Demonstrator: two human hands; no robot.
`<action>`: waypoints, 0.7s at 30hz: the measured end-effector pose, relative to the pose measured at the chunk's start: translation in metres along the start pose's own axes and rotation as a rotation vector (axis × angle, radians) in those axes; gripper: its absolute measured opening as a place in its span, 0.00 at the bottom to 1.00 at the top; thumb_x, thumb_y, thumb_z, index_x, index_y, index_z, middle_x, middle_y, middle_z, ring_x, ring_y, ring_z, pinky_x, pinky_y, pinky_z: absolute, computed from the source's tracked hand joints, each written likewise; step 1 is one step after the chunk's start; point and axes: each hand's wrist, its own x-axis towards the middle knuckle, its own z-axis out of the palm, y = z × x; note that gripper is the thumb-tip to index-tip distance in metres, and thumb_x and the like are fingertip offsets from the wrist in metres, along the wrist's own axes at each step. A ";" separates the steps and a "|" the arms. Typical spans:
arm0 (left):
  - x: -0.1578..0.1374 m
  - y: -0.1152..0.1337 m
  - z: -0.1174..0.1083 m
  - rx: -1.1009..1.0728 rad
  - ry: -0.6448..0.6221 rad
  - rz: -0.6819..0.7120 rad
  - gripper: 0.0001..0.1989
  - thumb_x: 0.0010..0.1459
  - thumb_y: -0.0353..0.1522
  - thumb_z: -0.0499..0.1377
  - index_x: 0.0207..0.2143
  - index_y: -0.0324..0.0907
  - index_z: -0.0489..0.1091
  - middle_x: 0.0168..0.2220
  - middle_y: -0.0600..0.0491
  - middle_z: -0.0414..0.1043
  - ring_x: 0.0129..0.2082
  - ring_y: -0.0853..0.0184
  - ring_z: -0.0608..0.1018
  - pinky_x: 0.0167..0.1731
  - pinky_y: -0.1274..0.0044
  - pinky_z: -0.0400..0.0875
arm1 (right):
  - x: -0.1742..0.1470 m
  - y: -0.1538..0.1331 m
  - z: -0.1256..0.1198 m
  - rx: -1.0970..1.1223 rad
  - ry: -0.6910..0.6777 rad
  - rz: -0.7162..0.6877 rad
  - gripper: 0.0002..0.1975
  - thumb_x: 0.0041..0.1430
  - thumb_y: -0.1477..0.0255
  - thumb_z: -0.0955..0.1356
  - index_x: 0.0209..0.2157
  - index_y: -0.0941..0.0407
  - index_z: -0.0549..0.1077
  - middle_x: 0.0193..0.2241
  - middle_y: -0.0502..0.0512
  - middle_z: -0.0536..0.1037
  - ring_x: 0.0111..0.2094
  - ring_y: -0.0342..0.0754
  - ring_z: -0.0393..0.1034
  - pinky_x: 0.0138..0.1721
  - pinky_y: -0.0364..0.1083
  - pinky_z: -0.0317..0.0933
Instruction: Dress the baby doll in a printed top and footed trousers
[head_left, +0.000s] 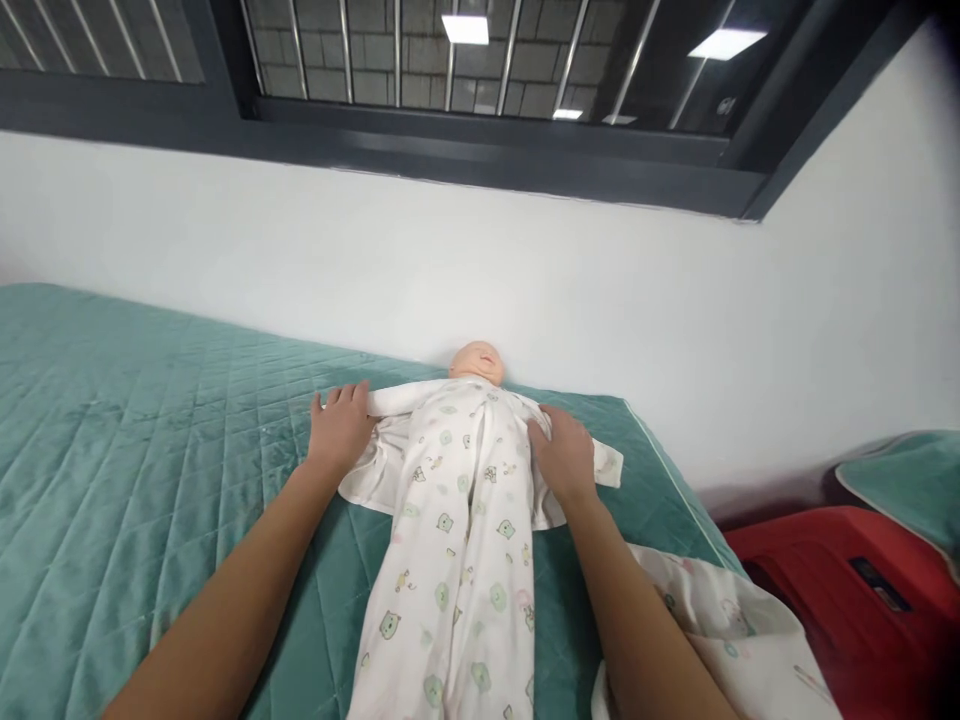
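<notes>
A baby doll (pixel 478 362) lies on its back, head toward the wall. White baby clothes (pixel 450 540) printed with green animal faces cover its body, the long lower part stretching toward me. An open white layer (pixel 379 470) is spread beneath the arms. My left hand (pixel 341 430) is closed around the end of the sleeve on the left. On the other side, my right hand (pixel 568 450) grips the garment by the doll's arm, thumb on the cloth. Past its fingers a loose white cuff (pixel 608 465) sticks out. The doll's own hands are hidden.
A green quilted cover (pixel 150 450) lies under the doll, its edge at the right. Folded printed cloth (pixel 727 620) rests beneath my right forearm. Beyond the edge stands a red plastic object (pixel 847 560). The white wall (pixel 375 260) and barred window (pixel 465 80) are behind.
</notes>
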 end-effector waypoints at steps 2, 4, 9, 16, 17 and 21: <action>-0.001 0.006 0.002 0.016 0.033 0.103 0.25 0.63 0.36 0.53 0.61 0.43 0.58 0.59 0.43 0.67 0.60 0.50 0.65 0.62 0.50 0.48 | -0.003 -0.005 0.005 -0.047 -0.004 0.024 0.21 0.64 0.64 0.60 0.55 0.57 0.69 0.54 0.60 0.74 0.57 0.59 0.63 0.60 0.58 0.49; 0.000 0.011 0.004 0.016 0.056 0.190 0.24 0.64 0.37 0.52 0.61 0.44 0.59 0.59 0.44 0.67 0.60 0.51 0.66 0.62 0.51 0.47 | -0.003 -0.005 0.007 -0.076 -0.015 0.041 0.21 0.65 0.66 0.60 0.56 0.56 0.69 0.55 0.60 0.73 0.58 0.60 0.62 0.61 0.59 0.46; 0.006 0.008 0.014 -0.019 0.093 0.208 0.21 0.66 0.40 0.50 0.58 0.45 0.63 0.56 0.46 0.70 0.54 0.55 0.71 0.58 0.61 0.59 | 0.004 0.007 -0.002 -0.039 -0.032 0.104 0.19 0.62 0.71 0.59 0.53 0.54 0.71 0.50 0.57 0.77 0.53 0.55 0.67 0.57 0.54 0.51; 0.009 -0.006 0.013 -0.063 0.131 0.164 0.17 0.67 0.37 0.48 0.54 0.47 0.68 0.52 0.49 0.72 0.52 0.57 0.73 0.53 0.64 0.62 | 0.010 0.027 -0.011 0.018 -0.037 0.301 0.17 0.59 0.67 0.61 0.48 0.50 0.74 0.45 0.53 0.79 0.47 0.54 0.72 0.48 0.49 0.59; 0.009 -0.008 0.012 -0.071 0.132 0.150 0.17 0.67 0.37 0.48 0.54 0.47 0.68 0.51 0.50 0.73 0.51 0.57 0.73 0.53 0.64 0.63 | 0.009 0.028 -0.011 0.022 -0.035 0.320 0.17 0.59 0.66 0.61 0.48 0.50 0.73 0.47 0.53 0.79 0.48 0.54 0.71 0.48 0.49 0.60; 0.010 -0.009 0.009 -0.094 0.091 0.131 0.17 0.65 0.38 0.52 0.53 0.46 0.68 0.51 0.48 0.72 0.52 0.55 0.72 0.54 0.59 0.63 | 0.006 0.028 -0.007 0.012 -0.054 0.372 0.19 0.60 0.65 0.60 0.50 0.52 0.72 0.47 0.57 0.78 0.47 0.55 0.72 0.46 0.50 0.61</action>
